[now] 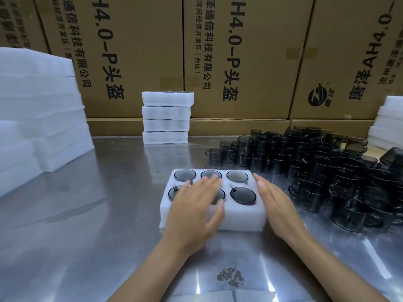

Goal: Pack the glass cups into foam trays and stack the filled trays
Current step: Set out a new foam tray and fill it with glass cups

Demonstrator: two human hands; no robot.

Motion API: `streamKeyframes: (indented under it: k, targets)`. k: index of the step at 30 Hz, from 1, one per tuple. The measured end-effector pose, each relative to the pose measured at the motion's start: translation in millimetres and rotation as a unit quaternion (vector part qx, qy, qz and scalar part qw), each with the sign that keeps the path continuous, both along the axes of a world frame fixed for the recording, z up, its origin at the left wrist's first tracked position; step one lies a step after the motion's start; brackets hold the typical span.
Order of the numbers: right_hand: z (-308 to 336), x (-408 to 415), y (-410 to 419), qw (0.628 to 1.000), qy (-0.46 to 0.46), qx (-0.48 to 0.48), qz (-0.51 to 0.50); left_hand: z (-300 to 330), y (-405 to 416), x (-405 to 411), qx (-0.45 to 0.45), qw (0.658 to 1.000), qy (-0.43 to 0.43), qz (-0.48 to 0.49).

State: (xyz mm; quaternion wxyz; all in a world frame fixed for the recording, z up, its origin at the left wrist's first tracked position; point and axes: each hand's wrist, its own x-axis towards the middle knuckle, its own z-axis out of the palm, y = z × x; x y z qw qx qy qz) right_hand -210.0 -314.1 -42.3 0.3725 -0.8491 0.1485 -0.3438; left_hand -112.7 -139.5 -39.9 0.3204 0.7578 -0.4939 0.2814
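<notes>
Here: white foam tray (239, 216), six round pockets, each holding a smoky glass cup, mid-table.
Left hand (196, 205) lies flat across the tray's top, fingers straight; right hand (277, 201) open against its right edge, gripping nothing. Loose dark cups (327, 168) crowd the right; filled-tray stack (166, 117) behind; steel table (87, 214); cardboard cartons (239, 57).

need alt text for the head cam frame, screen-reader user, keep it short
A person's left hand lies flat on a white foam tray holding six smoky glass cups, while the right hand sits open along the tray's right edge. Loose cups crowd the metal table to the right; a stack of four filled trays stands behind.
</notes>
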Motion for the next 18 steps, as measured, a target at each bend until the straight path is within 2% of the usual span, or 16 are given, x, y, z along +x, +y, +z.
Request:
streamKeyframes:
  k: [2, 4, 6, 8, 9, 12, 15, 18]
  targets:
    - [1.0, -2.3, -0.4, 0.999, 0.012, 0.045, -0.019, 3.4, 13.8, 13.4, -0.087, 0.989, 0.113, 0.049]
    - [-0.1, -2.5, 1.1, 0.995, 0.04, 0.091, -0.029, 1.6, 26.7, 28.0, -0.14, 0.952, 0.255, 0.096]
    - [-2.5, -0.8, 1.4, 0.988, 0.071, 0.138, -0.024, -3.5, 34.7, 37.6, -0.131, 0.906, 0.383, 0.125]
    - [-0.5, 1.0, 2.7, 0.983, 0.078, 0.169, -0.01, -8.2, 35.7, 40.5, -0.074, 0.87, 0.474, 0.116]
    - [2.5, 0.6, 4.9, 0.98, 0.073, 0.188, 0.004, -8.1, 34.7, 39.7, -0.056, 0.859, 0.498, 0.102]
    - [8.7, 0.0, 8.1, 0.965, 0.049, 0.253, 0.056, -4.4, 32.1, 39.7, -0.113, 0.835, 0.536, 0.052]
    - [10.2, 3.3, 7.5, 0.954, 0.015, 0.273, 0.124, -0.7, 31.2, 42.6, -0.166, 0.819, 0.549, 0.009]
    - [15.5, 18.7, 10.0, 0.924, 0.04, 0.335, 0.182, 9.3, 29.3, 48.9, -0.214, 0.813, 0.54, -0.049]
